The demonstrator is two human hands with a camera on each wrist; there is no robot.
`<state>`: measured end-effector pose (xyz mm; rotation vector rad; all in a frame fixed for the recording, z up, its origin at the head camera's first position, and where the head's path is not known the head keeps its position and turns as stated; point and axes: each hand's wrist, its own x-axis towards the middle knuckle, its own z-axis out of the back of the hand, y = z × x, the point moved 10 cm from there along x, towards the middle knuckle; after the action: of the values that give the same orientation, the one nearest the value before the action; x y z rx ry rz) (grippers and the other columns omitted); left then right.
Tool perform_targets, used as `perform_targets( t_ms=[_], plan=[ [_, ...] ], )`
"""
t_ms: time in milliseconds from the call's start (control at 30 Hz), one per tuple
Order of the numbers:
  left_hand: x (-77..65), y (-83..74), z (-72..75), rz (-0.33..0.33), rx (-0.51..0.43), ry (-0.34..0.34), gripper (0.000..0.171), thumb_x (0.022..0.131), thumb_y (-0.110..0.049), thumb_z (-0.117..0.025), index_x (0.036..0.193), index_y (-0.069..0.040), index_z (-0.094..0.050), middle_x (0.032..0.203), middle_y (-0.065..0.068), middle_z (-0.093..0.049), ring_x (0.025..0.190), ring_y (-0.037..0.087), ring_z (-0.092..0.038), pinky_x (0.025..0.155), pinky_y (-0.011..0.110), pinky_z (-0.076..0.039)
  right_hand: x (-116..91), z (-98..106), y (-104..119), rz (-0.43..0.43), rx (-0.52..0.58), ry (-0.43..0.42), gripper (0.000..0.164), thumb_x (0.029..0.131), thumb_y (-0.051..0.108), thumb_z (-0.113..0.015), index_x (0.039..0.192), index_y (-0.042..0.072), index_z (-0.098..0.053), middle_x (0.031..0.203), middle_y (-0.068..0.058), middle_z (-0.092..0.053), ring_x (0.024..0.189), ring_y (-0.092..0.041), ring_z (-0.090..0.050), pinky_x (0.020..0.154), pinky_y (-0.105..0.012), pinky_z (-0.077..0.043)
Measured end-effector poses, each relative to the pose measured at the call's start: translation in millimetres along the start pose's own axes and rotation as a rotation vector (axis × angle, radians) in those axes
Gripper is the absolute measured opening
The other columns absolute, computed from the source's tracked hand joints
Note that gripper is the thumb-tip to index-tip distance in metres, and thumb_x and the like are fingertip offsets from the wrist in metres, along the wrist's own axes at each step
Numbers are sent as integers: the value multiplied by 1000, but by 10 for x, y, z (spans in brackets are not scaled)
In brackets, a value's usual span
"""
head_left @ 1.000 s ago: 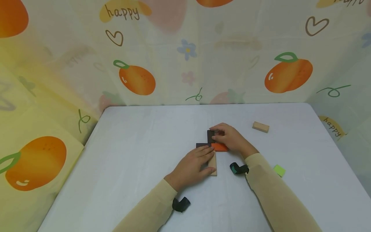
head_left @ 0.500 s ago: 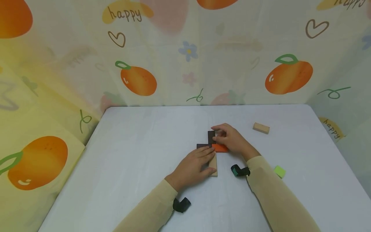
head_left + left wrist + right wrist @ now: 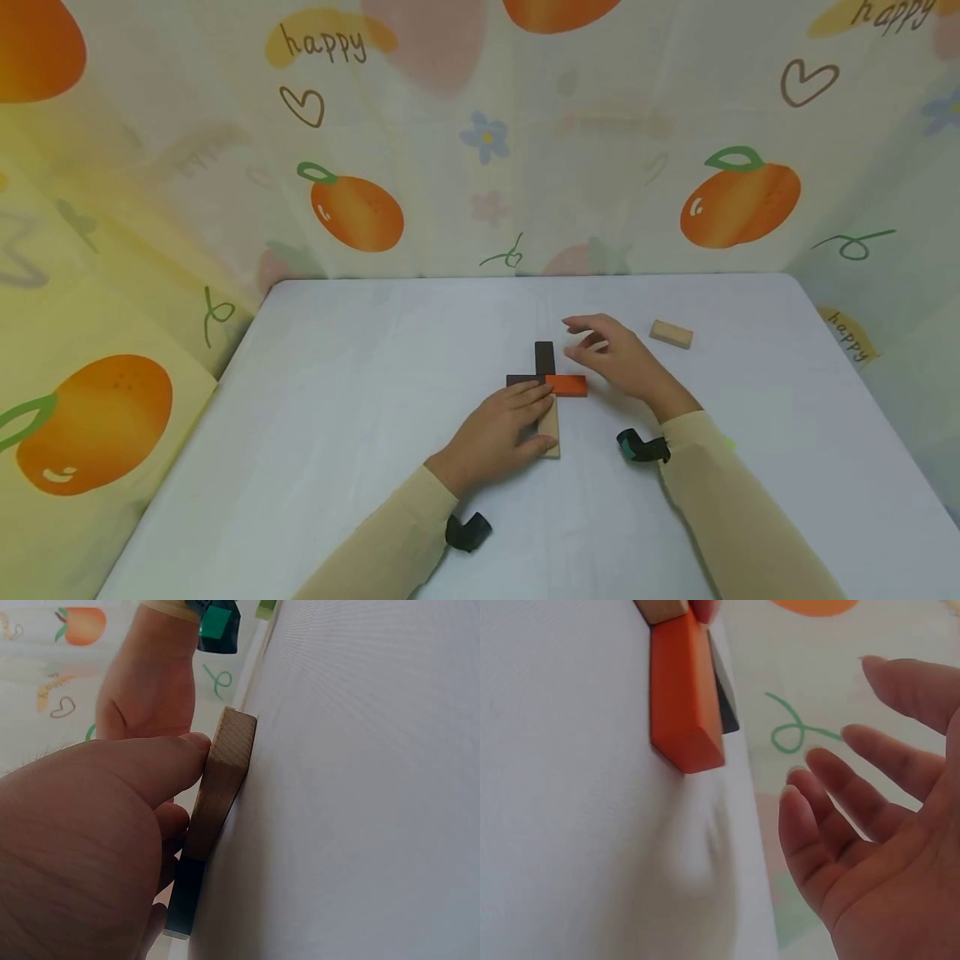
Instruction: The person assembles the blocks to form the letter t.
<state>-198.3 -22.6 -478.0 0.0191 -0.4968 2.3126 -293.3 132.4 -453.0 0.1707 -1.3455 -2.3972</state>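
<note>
Several small blocks lie together in a cross on the white tabletop. The far arm is a black block (image 3: pixel 544 358), the right arm an orange block (image 3: pixel 567 386). Another black block (image 3: pixel 521 380) makes the left arm, and a plain wooden block (image 3: pixel 550 425) points toward the near side. My left hand (image 3: pixel 498 429) rests on the cross, fingertips over its centre, thumb touching the wooden block (image 3: pixel 225 772); it hides where the blocks meet. Just right of the far black block, my right hand (image 3: pixel 618 354) hovers with spread, loosely bent fingers, holding nothing and apart from the orange block (image 3: pixel 682 682).
A loose wooden block (image 3: pixel 671 334) lies at the far right, beyond the right hand. A light green block (image 3: pixel 729 443) is mostly hidden behind the right sleeve. A printed cloth (image 3: pixel 420 167) hangs beyond the table's far edge.
My right hand has let go of the far black block and moved off to the right, its fingers spreading. The left hand stays in place. The right sleeve now covers most of the green block.
</note>
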Motion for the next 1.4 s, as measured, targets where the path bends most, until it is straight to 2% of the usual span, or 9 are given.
perform_targets(
  t_ms=[167, 267, 467, 567, 667, 933, 1133, 1333, 1400],
  plan=[
    [-7, 10, 9, 1, -7, -10, 64, 108, -45, -70, 158, -6, -58, 165, 5, -49, 156, 22, -40, 128, 36, -27, -57, 93, 69, 15, 32, -11, 56, 110, 32, -69, 160, 10, -54, 147, -17, -61, 123, -32, -61, 101, -55, -53],
    [-9, 9, 22, 1, -11, -15, 64, 108, -44, -71, 157, -6, -59, 165, 6, -50, 156, 22, -40, 128, 36, -28, -91, 129, 110, 30, 60, -13, 53, 113, 32, -63, 162, 12, -51, 146, -19, -61, 126, -36, -60, 99, -56, -54],
    [-4, 3, 28, 2, -15, -14, 63, 108, -44, -71, 157, -6, -59, 165, 5, -50, 156, 22, -40, 128, 36, -29, -216, 208, 236, 116, 184, -6, 48, 120, 26, -39, 162, 6, -48, 143, -24, -60, 127, -47, -57, 99, -42, -55],
    [-5, 6, 24, 3, -16, -13, 63, 108, -44, -71, 157, -7, -59, 165, 5, -50, 156, 22, -40, 128, 36, -28, -293, 266, 291, 150, 249, 1, 55, 121, 36, -28, 163, 6, -47, 143, -22, -59, 128, -47, -54, 99, -40, -54],
    [-7, 9, 18, 4, -15, -12, 63, 108, -43, -71, 158, -7, -58, 165, 5, -49, 156, 22, -40, 128, 35, -28, -373, 331, 329, 172, 268, -3, 61, 120, 43, -23, 164, 8, -47, 142, -20, -59, 129, -47, -54, 100, -40, -54],
    [-7, 2, 30, 4, -19, -15, 63, 108, -42, -72, 158, -6, -58, 165, 5, -50, 156, 22, -40, 128, 35, -27, -572, 475, 320, 201, 271, -26, 62, 120, 42, -20, 163, 8, -47, 140, -21, -60, 128, -32, -59, 102, -34, -54],
    [-10, -5, 30, 13, -26, -7, 63, 108, -42, -71, 158, -6, -57, 166, 5, -49, 156, 22, -39, 128, 35, -26, -766, 550, 216, 163, 187, -46, 57, 120, 40, -22, 164, 13, -47, 143, -26, -57, 130, -36, -55, 104, -30, -50],
    [-14, -15, 30, 13, -40, -8, 63, 108, -41, -72, 158, -6, -57, 165, 6, -49, 156, 22, -39, 128, 35, -27, -970, 621, 109, 158, 149, -52, 53, 120, 28, -24, 164, 6, -43, 143, -26, -57, 129, -34, -55, 105, -28, -47],
    [-15, -15, 31, 13, -42, -10, 63, 108, -41, -72, 158, -6, -58, 165, 6, -49, 156, 22, -39, 128, 35, -27, -1035, 645, 69, 152, 150, -51, 52, 119, 24, -25, 165, 7, -42, 143, -24, -57, 129, -33, -55, 105, -28, -46]
  ],
)
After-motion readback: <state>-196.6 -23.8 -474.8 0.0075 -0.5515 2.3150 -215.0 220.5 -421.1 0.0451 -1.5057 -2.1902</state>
